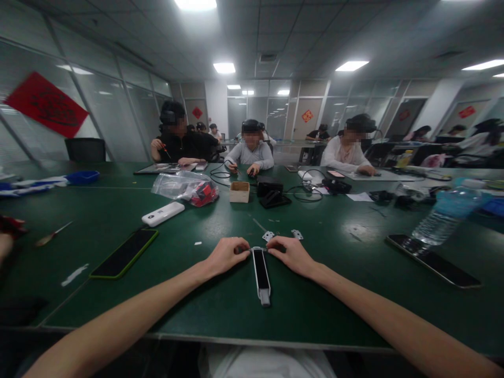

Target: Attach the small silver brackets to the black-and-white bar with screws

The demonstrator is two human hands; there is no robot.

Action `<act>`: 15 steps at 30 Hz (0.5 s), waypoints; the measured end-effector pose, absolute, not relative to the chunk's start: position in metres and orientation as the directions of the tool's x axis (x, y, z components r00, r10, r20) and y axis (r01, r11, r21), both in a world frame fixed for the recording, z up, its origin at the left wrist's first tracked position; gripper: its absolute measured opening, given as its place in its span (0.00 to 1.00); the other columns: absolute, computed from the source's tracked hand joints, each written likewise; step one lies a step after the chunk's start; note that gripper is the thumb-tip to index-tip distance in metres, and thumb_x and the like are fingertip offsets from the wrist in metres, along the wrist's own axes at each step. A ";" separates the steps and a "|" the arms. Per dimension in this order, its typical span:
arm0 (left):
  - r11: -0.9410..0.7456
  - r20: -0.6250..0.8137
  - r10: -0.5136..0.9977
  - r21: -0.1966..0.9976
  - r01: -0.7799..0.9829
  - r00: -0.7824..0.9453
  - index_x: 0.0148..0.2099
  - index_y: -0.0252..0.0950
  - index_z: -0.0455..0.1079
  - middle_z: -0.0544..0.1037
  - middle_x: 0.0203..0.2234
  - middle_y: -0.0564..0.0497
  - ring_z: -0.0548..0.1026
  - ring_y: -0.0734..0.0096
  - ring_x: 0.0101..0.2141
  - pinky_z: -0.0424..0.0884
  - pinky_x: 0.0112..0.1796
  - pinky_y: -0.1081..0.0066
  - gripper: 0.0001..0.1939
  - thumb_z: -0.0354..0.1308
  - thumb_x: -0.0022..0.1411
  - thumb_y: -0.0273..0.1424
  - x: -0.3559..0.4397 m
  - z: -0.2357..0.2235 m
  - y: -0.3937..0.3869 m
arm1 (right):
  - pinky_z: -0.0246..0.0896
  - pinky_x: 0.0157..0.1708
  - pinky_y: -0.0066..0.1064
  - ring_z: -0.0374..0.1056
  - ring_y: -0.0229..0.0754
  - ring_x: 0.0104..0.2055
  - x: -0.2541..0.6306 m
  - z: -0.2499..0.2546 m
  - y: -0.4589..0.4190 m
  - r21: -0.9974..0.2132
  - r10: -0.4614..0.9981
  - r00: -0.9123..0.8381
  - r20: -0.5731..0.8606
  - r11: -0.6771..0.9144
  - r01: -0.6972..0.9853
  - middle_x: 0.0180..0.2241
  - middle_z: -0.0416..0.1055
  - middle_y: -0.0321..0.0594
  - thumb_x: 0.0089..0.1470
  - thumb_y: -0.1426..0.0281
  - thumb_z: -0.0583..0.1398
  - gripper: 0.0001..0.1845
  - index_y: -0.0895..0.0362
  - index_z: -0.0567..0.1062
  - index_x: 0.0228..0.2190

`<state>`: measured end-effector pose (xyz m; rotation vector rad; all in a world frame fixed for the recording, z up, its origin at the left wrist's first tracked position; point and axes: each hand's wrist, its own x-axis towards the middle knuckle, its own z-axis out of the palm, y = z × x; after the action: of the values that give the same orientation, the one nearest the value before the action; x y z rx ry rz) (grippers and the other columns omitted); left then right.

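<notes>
A slim, long device (pixel 261 274) with a black face and a pale grey frame lies on the green table, its narrow grey end pointing towards me. My left hand (pixel 227 255) is closed in a pinch at the left of its far end. Opposite it, my right hand (pixel 292 255) pinches at the right of the same end. Something small and dark shows at the fingertips of both hands, too small to name. Just beyond my hands lie two small metal plates with holes, a left plate (pixel 268 236) and a right plate (pixel 297 234).
To the left lie a green-edged phone (pixel 125 254), a white oblong device (pixel 163 214) and a brush (pixel 53 234). A plastic bag (pixel 185 187) and a small box (pixel 239 192) stand farther back. At right, a water bottle (pixel 444 215) stands by another phone (pixel 452 269). Several people sit opposite.
</notes>
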<state>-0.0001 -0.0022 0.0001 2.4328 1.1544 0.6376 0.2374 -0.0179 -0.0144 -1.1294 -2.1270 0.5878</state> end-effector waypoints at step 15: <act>-0.647 0.273 0.759 0.420 0.637 0.591 0.41 0.37 0.75 0.75 0.29 0.52 0.70 0.73 0.27 0.64 0.29 0.75 0.09 0.56 0.61 0.33 -0.001 -0.002 -0.001 | 0.66 0.39 0.32 0.70 0.39 0.37 0.238 -0.015 -0.017 -0.638 0.839 -0.425 0.340 0.537 0.551 0.36 0.74 0.37 0.54 0.73 0.60 0.06 0.57 0.75 0.36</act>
<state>-0.0006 -0.0009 -0.0017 2.5443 1.1450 0.6302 0.2379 -0.0170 -0.0146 -1.1191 -2.1355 0.5814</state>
